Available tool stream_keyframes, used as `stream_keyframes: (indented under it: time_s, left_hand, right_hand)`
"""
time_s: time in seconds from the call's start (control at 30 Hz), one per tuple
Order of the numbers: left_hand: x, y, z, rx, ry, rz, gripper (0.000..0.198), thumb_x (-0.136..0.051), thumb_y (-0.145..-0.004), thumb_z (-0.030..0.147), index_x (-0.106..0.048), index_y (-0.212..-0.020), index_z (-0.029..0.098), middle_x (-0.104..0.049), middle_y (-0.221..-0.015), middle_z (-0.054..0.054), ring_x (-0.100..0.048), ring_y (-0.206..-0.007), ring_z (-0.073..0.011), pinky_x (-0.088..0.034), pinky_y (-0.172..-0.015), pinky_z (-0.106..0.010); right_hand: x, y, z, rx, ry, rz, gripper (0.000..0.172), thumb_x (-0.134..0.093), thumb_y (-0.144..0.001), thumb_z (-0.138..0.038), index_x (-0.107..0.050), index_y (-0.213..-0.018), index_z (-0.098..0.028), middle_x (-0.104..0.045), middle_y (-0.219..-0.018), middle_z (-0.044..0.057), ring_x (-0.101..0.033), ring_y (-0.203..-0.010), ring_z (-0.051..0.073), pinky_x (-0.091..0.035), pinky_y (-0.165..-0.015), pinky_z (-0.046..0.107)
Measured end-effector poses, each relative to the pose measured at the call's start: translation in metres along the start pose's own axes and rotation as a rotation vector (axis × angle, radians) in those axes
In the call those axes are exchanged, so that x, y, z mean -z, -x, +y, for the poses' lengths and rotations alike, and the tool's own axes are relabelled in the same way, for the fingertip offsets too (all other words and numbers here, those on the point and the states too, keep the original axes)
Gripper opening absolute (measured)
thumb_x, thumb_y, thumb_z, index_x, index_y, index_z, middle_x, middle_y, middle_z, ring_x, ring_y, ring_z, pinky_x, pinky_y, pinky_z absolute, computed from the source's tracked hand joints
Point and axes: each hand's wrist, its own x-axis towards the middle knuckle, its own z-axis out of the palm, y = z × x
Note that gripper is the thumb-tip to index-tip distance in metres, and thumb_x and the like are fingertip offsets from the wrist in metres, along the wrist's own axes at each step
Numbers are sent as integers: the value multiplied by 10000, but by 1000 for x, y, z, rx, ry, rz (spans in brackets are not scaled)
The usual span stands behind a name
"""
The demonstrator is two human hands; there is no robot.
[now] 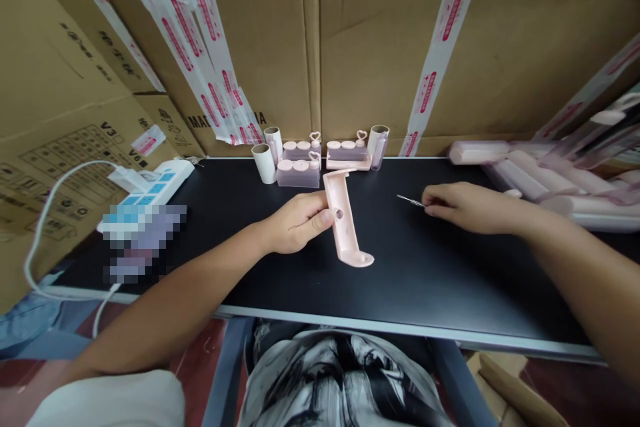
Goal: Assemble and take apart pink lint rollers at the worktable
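Note:
My left hand (300,221) grips a pale pink plastic bracket (347,230) by its edge, thumb in front, over the middle of the table. The bracket is long with bent ends, and a small round hole shows near its middle. To the right, my right hand (453,205) is closed around a thin metal rod-like tool (411,200), whose slim tip points left toward the bracket. Its grip end is hidden in my fingers. The tool and the bracket are apart.
Behind the bracket stand purple-and-pink cases (299,177) with heart-shaped loops, beside white tubes (264,163). Several pink cylindrical pieces (530,173) are piled at the right. A power strip (150,193) with a white cable lies at the left. Cardboard (370,47) walls the black table (300,287).

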Motion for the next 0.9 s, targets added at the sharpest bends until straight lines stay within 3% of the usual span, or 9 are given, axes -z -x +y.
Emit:
stream_keyframes:
  time_s: [0.13, 0.2, 0.3, 0.47, 0.63, 0.77, 0.9]
  left_hand:
    - [-5, -2, 1, 75, 116, 54, 737, -297, -991, 788, -644, -818, 162, -690, -817, -95, -633, -751, -209, -518, -754, -363]
    - [-8, -3, 0, 132, 125, 111, 749, -284, -997, 780, -587, -667, 180, -625, -672, -62, -572, -645, -180, -483, -689, -350]
    - [-14, -4, 0, 230, 86, 137, 655, -415, -1023, 652, -554, -593, 178, -567, -578, -24, -509, -568, -140, -420, -613, -307]
    - [-22, -7, 7, 369, 97, 149, 547, -478, -1004, 544, -531, -610, 169, -527, -556, 8, -462, -531, -107, -341, -531, -254]
    - [-24, -12, 10, 396, -97, 70, 576, -421, -1023, 525, -487, -573, 171, -489, -530, 15, -448, -534, -104, -306, -545, -265]
    - [-25, -14, 11, 435, -158, 45, 564, -388, -1030, 492, -510, -582, 172, -511, -532, 10, -470, -536, -114, -314, -547, -271]
    - [-27, -13, 11, 451, -114, 97, 591, -399, -1039, 533, -534, -593, 170, -531, -540, 8, -489, -541, -115, -326, -536, -257]
  right_hand:
    - [-4, 19, -67, 373, -377, 87, 190, -539, -1025, -378, -617, -945, -224, -644, -739, -13, -577, -628, 146, -465, -595, 254]
    - [-10, 26, -95, 498, -398, 128, 170, -533, -1041, -292, -656, -1142, -233, -700, -814, -3, -624, -664, 142, -501, -638, 251]
    - [-24, 31, -118, 594, -342, 259, 337, -514, -1048, -214, -646, -1356, -241, -768, -1037, 61, -725, -857, 178, -560, -770, 285]
    - [-38, 28, -122, 555, -281, 318, 350, -507, -1045, -190, -679, -1349, -212, -747, -927, 59, -714, -776, 178, -556, -712, 291]
    - [-41, 27, -125, 527, -153, 296, 349, -499, -1033, -181, -710, -1309, -161, -719, -839, 57, -681, -673, 168, -519, -634, 283]
    - [-43, 25, -126, 504, -117, 285, 358, -504, -1026, -177, -710, -1319, -161, -733, -859, 67, -699, -692, 174, -522, -655, 282]
    - [-46, 21, -125, 509, -195, 278, 366, -504, -1027, -170, -712, -1328, -156, -763, -900, 76, -720, -727, 177, -535, -679, 280]
